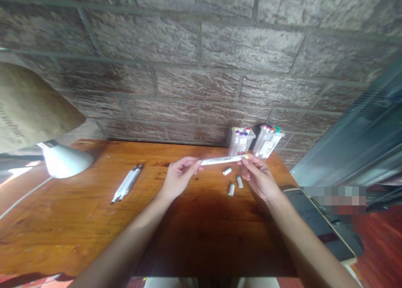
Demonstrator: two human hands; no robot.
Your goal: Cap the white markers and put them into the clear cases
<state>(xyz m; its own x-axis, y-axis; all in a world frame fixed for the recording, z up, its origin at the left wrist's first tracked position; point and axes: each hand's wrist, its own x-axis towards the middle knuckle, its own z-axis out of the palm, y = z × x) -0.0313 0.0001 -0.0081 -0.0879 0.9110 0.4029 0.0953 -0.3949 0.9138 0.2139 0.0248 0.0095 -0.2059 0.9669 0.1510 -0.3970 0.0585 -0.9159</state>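
A white marker (221, 160) with a yellow-tipped right end is held level above the table between both hands. My left hand (180, 175) pinches its left end between thumb and fingers. At the other end, my right hand (257, 177) grips the cap near the yellow tip. Just below the marker, three loose caps lie on the wood: an upper cap (227, 171), a right cap (240, 182) and a lower cap (231, 189). Off to the left, uncapped markers (127, 184) rest side by side, dark tips toward me.
Behind the right hand stand two clear containers of markers, a left container (241, 142) and a right container (267, 143), near the brick wall (201, 82). A lamp (64, 158) stands on the wooden table (194, 237) at left. A dark flat device (320, 225) lies at right.
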